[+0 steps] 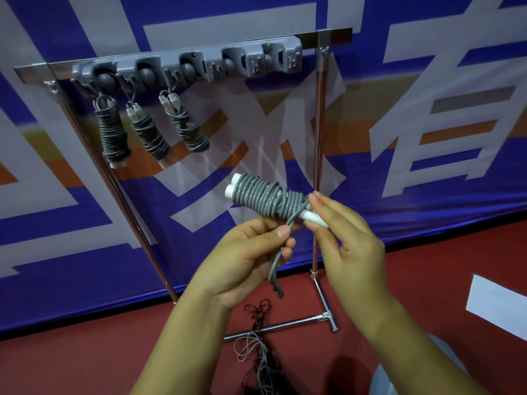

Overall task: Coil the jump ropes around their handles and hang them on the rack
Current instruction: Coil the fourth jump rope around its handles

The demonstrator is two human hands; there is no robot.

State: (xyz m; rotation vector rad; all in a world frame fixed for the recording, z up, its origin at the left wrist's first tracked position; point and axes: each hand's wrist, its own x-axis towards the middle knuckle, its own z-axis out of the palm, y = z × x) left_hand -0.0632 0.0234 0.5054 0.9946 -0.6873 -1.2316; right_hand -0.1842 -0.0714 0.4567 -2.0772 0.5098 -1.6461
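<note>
Head view looks down at two bare hands in front of a metal rack [316, 155]. Both forearms run out of the frame at the bottom edge. The left hand [245, 258] pinches the loose end of a grey jump rope [265, 199] between thumb and curled fingers; the cord drops through that fist and its tip is partly hidden behind the palm. The right hand [345, 232] holds the white handle ends of the same rope with its fingertips, and the handles' far tips are covered by those fingers. The rope is already wound tightly around its paired white handles and sits in the air between the hands, below the grey hook bar [194, 64].

Three coiled ropes [148, 132] hang from the left hooks of that bar; how they attach is hard to make out. A tangle of more ropes [262, 352] lies on the red floor [85, 360] by the rack's foot, its lower part cut off. Behind stands a blue banner [427, 124] with large pale characters, and a pale sheet [496, 303] lies at the right edge.
</note>
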